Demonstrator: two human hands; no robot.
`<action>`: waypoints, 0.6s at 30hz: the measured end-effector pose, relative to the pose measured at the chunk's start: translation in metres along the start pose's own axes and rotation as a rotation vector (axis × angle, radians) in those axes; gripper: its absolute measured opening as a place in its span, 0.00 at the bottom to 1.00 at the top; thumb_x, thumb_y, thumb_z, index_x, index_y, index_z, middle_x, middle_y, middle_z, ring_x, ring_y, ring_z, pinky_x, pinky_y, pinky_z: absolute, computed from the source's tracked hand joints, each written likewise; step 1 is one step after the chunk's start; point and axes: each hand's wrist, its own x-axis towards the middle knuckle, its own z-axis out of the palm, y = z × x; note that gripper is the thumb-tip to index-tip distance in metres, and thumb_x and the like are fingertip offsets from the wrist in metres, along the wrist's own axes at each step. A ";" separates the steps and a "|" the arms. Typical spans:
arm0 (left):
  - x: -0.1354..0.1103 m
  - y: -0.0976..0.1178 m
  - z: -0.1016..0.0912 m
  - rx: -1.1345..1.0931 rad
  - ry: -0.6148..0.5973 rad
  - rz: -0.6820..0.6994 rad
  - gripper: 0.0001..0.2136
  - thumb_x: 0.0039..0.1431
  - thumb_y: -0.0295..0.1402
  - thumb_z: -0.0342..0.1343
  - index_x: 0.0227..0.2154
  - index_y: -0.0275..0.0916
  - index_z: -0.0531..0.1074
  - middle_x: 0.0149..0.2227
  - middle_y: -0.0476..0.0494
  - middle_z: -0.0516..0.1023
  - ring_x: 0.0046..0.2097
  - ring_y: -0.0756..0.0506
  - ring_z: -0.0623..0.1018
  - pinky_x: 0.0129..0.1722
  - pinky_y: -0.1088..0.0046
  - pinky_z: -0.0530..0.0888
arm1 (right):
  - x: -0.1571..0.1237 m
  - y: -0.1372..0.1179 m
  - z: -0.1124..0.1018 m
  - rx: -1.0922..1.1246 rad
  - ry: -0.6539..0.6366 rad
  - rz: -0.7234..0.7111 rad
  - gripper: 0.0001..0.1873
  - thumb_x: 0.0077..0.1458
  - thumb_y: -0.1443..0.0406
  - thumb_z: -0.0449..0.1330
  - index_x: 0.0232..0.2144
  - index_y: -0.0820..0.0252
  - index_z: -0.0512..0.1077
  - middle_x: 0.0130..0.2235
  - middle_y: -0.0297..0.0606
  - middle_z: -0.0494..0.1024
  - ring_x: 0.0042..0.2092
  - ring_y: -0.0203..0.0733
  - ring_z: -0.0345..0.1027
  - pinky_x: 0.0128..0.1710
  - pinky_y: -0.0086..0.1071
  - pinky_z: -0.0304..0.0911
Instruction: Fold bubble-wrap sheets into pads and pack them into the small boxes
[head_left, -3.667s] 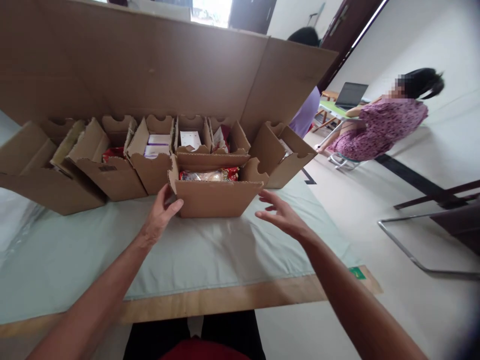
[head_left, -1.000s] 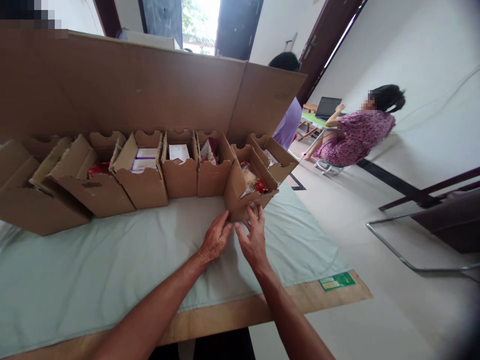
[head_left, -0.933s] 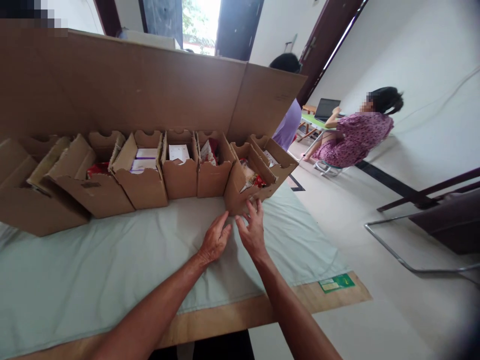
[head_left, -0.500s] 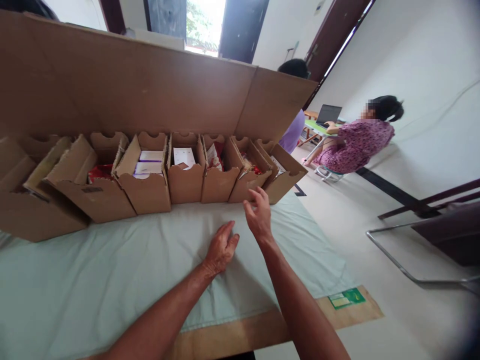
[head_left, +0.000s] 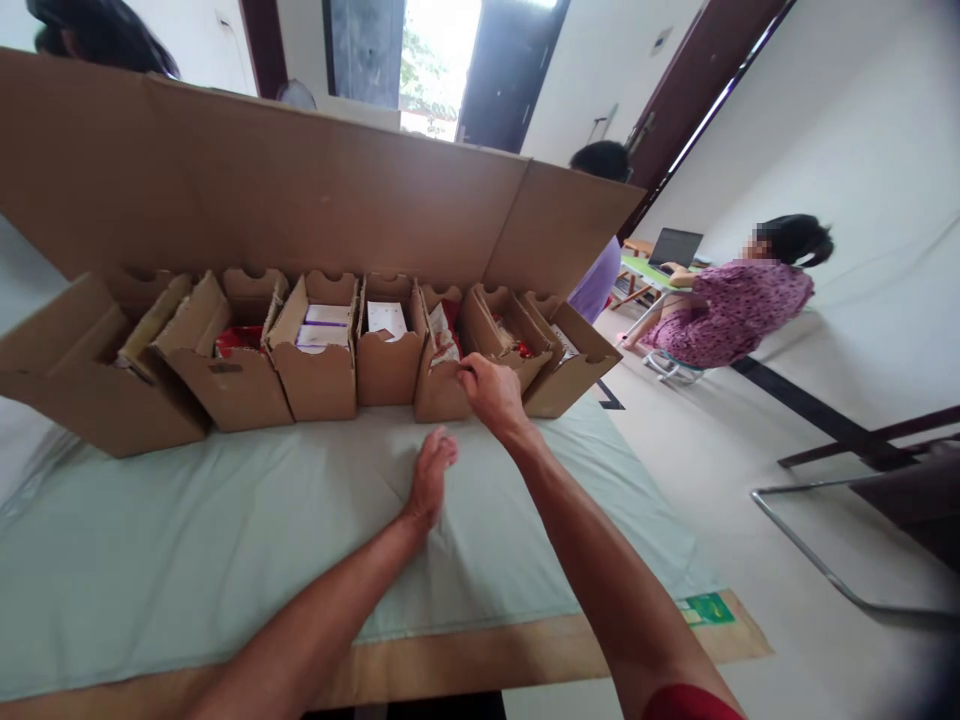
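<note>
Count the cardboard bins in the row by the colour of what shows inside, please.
Some red: 3 (second bin, fifth bin, sixth bin)
Mainly white: 3 (third bin, fourth bin, seventh bin)
Too hidden to tell: 1 (first bin)
Total: 7 bins, numbered from the picture's left

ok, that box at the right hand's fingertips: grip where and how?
Likely a pinch on the front rim, from the wearer's side: the upright box has an open top, and neighbouring boxes crowd both flanks, leaving its front wall exposed.
</note>
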 end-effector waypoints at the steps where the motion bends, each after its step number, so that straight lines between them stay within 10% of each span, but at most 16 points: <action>1: 0.000 0.001 -0.003 -0.018 0.062 -0.021 0.29 0.68 0.54 0.40 0.57 0.35 0.67 0.54 0.28 0.77 0.54 0.38 0.80 0.56 0.55 0.74 | -0.015 0.002 -0.002 0.025 0.010 -0.014 0.13 0.63 0.64 0.55 0.45 0.53 0.78 0.40 0.41 0.85 0.43 0.50 0.79 0.41 0.36 0.66; 8: -0.075 0.014 -0.049 0.012 0.353 -0.059 0.26 0.62 0.60 0.46 0.38 0.41 0.73 0.37 0.41 0.77 0.44 0.39 0.78 0.49 0.57 0.75 | -0.150 0.030 -0.022 0.341 0.209 -0.150 0.12 0.65 0.61 0.54 0.39 0.53 0.77 0.35 0.38 0.84 0.34 0.45 0.78 0.35 0.35 0.67; 12: -0.096 0.039 -0.076 0.104 0.379 0.077 0.21 0.64 0.55 0.49 0.41 0.42 0.73 0.44 0.41 0.78 0.51 0.39 0.77 0.57 0.56 0.72 | -0.221 0.070 -0.049 0.431 0.265 -0.236 0.08 0.61 0.63 0.58 0.39 0.51 0.77 0.35 0.36 0.83 0.34 0.44 0.78 0.35 0.35 0.71; 18: -0.072 0.056 -0.065 0.094 0.198 0.082 0.27 0.65 0.54 0.48 0.57 0.41 0.71 0.66 0.37 0.69 0.68 0.37 0.66 0.69 0.51 0.59 | -0.307 0.123 -0.062 0.706 0.505 0.316 0.29 0.58 0.59 0.64 0.61 0.53 0.69 0.52 0.44 0.80 0.50 0.51 0.77 0.45 0.38 0.72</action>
